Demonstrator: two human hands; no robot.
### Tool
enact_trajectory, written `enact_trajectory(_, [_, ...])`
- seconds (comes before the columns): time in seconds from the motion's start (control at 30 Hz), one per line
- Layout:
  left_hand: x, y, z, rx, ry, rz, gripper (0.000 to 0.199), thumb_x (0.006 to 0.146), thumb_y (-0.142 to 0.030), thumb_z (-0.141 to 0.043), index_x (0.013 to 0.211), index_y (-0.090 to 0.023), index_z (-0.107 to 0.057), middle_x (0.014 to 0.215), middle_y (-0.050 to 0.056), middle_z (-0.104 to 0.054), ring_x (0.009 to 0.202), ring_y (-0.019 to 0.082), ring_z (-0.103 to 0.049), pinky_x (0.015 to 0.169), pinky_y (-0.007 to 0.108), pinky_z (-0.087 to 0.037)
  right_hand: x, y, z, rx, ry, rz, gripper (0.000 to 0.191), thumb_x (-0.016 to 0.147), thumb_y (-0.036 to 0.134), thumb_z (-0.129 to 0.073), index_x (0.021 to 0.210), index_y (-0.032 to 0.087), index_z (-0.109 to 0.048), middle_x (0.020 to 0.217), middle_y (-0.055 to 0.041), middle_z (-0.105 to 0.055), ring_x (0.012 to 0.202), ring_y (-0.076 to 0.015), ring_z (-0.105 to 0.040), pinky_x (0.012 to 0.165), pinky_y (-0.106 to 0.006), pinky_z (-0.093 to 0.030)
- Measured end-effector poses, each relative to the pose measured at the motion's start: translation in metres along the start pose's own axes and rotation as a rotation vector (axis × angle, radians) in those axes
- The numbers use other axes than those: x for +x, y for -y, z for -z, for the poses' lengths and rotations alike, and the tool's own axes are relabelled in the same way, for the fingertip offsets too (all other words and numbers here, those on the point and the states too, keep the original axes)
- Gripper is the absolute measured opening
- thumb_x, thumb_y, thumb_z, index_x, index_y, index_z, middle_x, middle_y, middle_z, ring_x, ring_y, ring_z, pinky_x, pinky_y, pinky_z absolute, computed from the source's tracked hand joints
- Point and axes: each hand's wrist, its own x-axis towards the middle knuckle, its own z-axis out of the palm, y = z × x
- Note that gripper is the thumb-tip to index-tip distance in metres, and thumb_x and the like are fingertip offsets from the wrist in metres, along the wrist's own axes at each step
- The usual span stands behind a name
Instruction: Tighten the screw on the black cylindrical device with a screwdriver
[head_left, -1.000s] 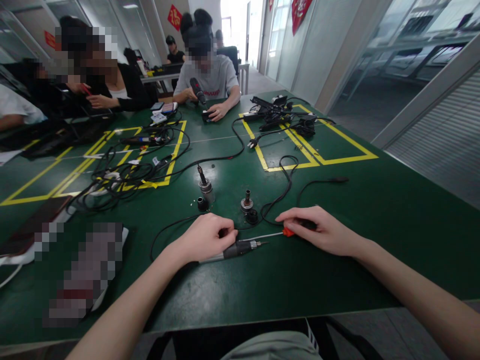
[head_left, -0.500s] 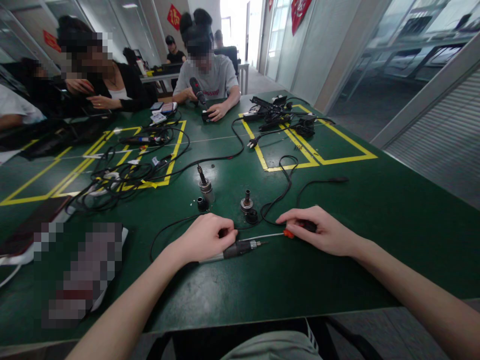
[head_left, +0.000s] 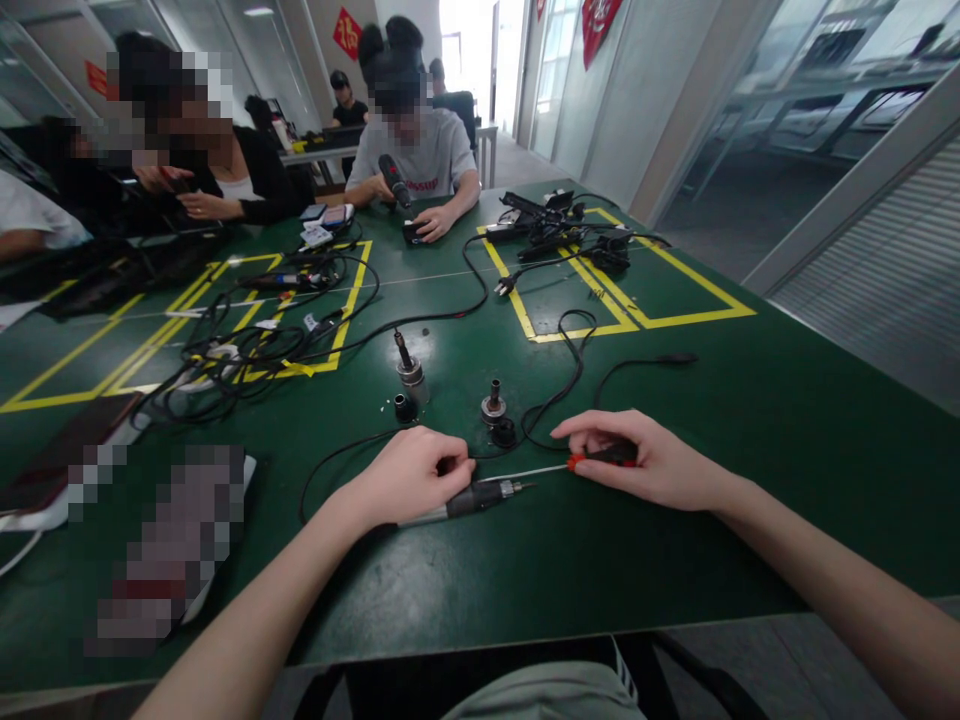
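Observation:
My right hand (head_left: 649,460) has its thumb and fingers around the red and black handle of a screwdriver (head_left: 615,455), index finger lifted a little. Its thin shaft runs left to the fingertips of my left hand (head_left: 420,470). That hand is curled with thumb and finger together; what lies between them is hidden. Just under it a pen-shaped tool (head_left: 480,497) with a dark grip and pointed metal tip lies on the table. Beyond my hands stand two metal parts, a taller cylinder with a dark shaft (head_left: 410,370) and a shorter round one (head_left: 493,405), beside small black rings (head_left: 504,432).
Tangled black cables (head_left: 255,350) lie at left. A pile of black adapters and cords (head_left: 547,225) lies at back right. Two phone-like objects, one blurred (head_left: 172,550), rest at left. A person (head_left: 412,150) opposite holds a drill-like tool; another sits at left.
My right fingers have shifted and loosened slightly on the screwdriver, so more of its red and black handle shows. My left hand has stayed in place.

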Motion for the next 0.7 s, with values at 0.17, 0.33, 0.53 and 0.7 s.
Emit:
enact_trajectory(0.17, [0.0,0.0004,0.0,-0.001,0.003,-0.003,0.036,0.098,-0.026,-0.055,0.063,-0.02,-0.047,0.059,-0.005,-0.046,0.057,0.012,-0.041,0.064,0.028,-0.027,0.0011,-0.0036,0.0004,-0.062,0.009,0.014,0.038,0.11,0.048,-0.057,0.118,0.019,-0.08,0.074,-0.002,-0.072,0.062,-0.016,-0.062,0.057,-0.026,-0.048])
enact_trajectory(0.33, [0.001,0.0009,-0.0008,0.004,0.007,0.005,0.035,0.098,-0.027,-0.055,0.064,-0.02,-0.049,0.059,-0.005,-0.048,0.057,0.012,-0.042,0.064,0.028,-0.027,0.0003,-0.003,-0.0006,-0.026,0.011,0.026,0.034,0.106,0.045,-0.064,0.121,0.018,-0.077,0.078,-0.0028,-0.075,0.066,-0.017,-0.068,0.06,-0.027,-0.052])
enact_trajectory(0.53, [0.0007,0.0,-0.0005,0.001,-0.003,-0.001,0.036,0.097,-0.027,-0.054,0.063,-0.02,-0.047,0.058,-0.005,-0.046,0.056,0.012,-0.041,0.063,0.028,-0.027,-0.0006,0.0004,0.0007,-0.024,-0.027,0.05,0.031,0.098,0.039,-0.074,0.121,0.019,-0.078,0.09,-0.0048,-0.077,0.074,-0.0179,-0.071,0.07,-0.029,-0.059])
enact_trajectory(0.7, [0.0008,0.0003,-0.0006,-0.001,-0.005,-0.004,0.036,0.097,-0.027,-0.054,0.063,-0.02,-0.047,0.058,-0.005,-0.046,0.056,0.012,-0.041,0.063,0.028,-0.027,0.0013,-0.0014,-0.0011,-0.095,-0.012,0.016,0.037,0.107,0.048,-0.058,0.118,0.02,-0.08,0.078,-0.0033,-0.076,0.066,-0.0181,-0.069,0.065,-0.029,-0.055])
